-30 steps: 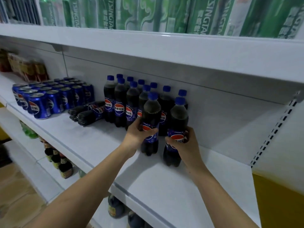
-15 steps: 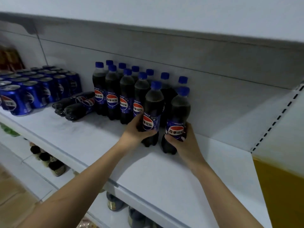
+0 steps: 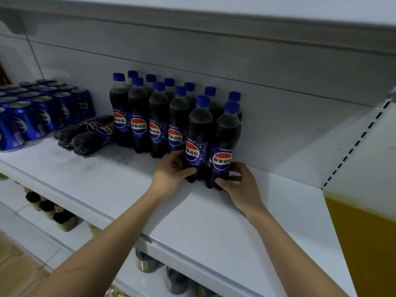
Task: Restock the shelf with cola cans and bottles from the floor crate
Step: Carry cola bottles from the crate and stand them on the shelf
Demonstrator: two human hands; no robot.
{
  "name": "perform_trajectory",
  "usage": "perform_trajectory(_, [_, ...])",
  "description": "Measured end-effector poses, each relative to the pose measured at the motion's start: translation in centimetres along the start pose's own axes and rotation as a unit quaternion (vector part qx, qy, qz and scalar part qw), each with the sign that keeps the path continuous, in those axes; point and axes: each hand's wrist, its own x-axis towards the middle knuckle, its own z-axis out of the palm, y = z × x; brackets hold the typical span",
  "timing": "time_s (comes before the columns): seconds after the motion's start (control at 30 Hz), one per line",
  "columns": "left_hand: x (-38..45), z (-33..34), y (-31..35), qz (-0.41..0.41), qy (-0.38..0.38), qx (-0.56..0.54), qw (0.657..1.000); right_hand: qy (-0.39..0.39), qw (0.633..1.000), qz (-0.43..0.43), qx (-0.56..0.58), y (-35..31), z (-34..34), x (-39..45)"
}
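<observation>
Our left hand (image 3: 171, 170) curls around the base of a dark plastic cola bottle with a blue cap and blue label (image 3: 198, 136), thumb across its front. Our right hand (image 3: 237, 181) grips the foot of a second, matching cola bottle (image 3: 226, 144), fingers bent round its far side. The two stand upright and touching on the white metal shelf (image 3: 203, 221), at the near end of the upright row of cola bottles (image 3: 147, 116) that runs back and left from our left hand. Farther left of that hand two cola bottles lie on their sides (image 3: 85, 136) — beyond them a block of blue cola cans (image 3: 42, 108).
</observation>
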Motion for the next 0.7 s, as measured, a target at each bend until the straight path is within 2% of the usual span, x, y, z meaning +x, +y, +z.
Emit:
perform_trajectory(0.37, [1.2,2.0,0.4,-0.026,0.059,-0.001,0.998,0.071,0.997,0.011,-0.038,0.6,1.9,2.5])
perform_trajectory(0.57, [0.5,2.1,0.4,-0.030,0.050,-0.002,0.998,0.117,0.991,0.038,-0.048,0.9,3.0,2.6])
perform_trajectory(0.7, [0.1,1.7,0.3,-0.016,0.046,-0.028,0.998,0.121,0.990,0.044,-0.051,0.6,3.4,1.9])
